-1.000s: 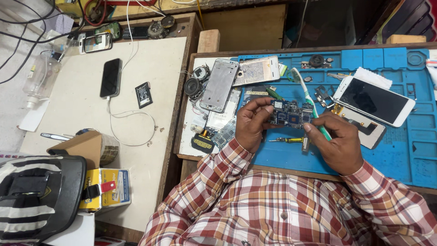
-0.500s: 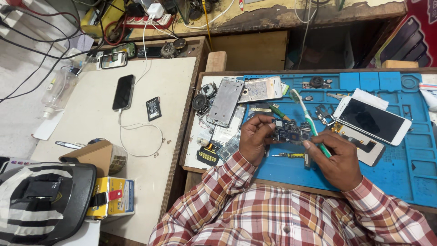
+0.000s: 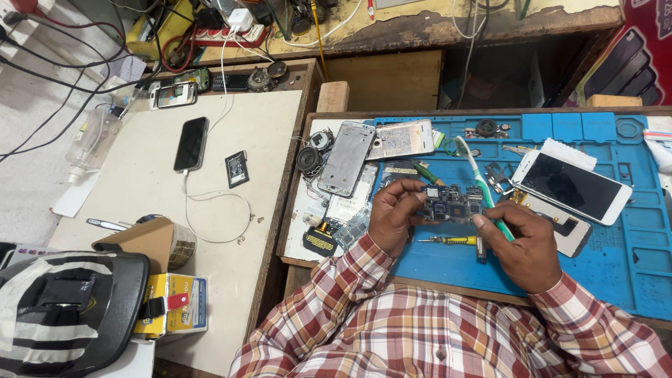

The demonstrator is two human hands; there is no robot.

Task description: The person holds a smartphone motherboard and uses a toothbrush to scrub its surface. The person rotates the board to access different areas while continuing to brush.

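Seen from above, the left hand (image 3: 393, 217) pinches a dark phone circuit board (image 3: 451, 204) by its left edge, held just above a blue work mat (image 3: 630, 245) on the bench (image 3: 294, 231). The right hand (image 3: 519, 241) grips a green-and-white toothbrush (image 3: 479, 183) beside the board's right end. A white smartphone (image 3: 570, 186) lies nearby.

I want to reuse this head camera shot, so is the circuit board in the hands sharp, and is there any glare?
Head view: circuit board fairly sharp between left hand and right hand; lighting even, shadows soft; faint sheen on the white phone; straight edges bow toward the frame's borders.
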